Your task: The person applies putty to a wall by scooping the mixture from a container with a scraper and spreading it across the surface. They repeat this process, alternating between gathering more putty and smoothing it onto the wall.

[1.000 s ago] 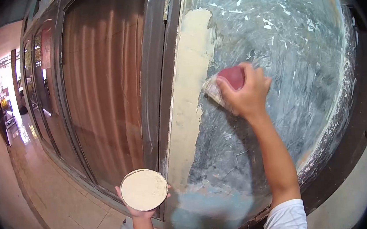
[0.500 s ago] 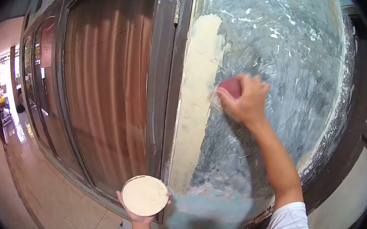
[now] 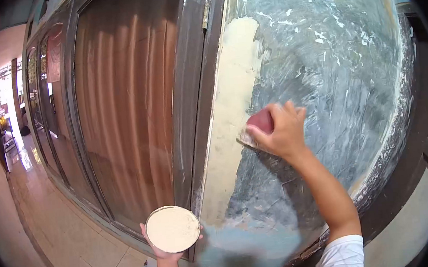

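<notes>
My right hand [image 3: 283, 129] is closed round a dark red putty scraper [image 3: 260, 122], its thin edge against the wall. It lies at the right border of a cream putty strip [image 3: 230, 85], which runs down the wall beside the door frame. Bare grey wall [image 3: 320, 108] with white flecks spreads to the right of the strip. Low in the view, my left hand [image 3: 165, 254] supports a round container [image 3: 173, 229] from beneath, fingers curled round its sides. Smooth cream putty fills it nearly to the rim; its lower part is hidden.
A brown wooden frame [image 3: 189, 94] with a hinge [image 3: 206, 15] stands left of the strip. Glass with an orange-brown curtain [image 3: 122, 91] behind it is farther left. Tiled floor [image 3: 74, 234] stretches along the left. Dark wooden trim [image 3: 407, 156] borders the wall on the right.
My right hand has moved down along the strip's edge with the scraper, slightly to the left. My left hand still holds the container in nearly the same place.
</notes>
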A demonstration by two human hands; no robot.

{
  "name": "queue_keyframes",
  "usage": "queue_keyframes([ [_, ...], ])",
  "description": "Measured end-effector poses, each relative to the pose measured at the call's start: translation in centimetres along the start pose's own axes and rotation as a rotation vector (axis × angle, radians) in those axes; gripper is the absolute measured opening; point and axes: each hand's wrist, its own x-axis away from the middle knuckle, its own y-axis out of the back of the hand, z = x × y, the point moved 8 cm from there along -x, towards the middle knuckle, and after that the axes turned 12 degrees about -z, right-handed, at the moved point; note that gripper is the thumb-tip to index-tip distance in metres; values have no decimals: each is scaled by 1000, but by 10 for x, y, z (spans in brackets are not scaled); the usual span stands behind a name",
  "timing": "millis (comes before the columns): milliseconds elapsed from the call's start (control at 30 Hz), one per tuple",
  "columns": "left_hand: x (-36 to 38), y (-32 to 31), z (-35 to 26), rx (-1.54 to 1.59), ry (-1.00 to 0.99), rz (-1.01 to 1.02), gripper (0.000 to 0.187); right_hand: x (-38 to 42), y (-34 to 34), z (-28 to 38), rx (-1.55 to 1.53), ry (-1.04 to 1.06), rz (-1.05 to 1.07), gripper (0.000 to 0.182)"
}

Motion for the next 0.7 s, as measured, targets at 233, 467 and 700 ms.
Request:
queue_keyframes([
  [233, -1, -2, -4, 21, -13, 40, 114, -26, 22, -27, 28, -164, -250, 55],
  [467, 7, 8, -9, 62, 16, 15, 116, -26, 31, -43, 110, -162, -210, 50],
  [700, -4, 2, -3, 11, -3, -40, 112, 16, 1, -5, 13, 75, -1, 52],
])
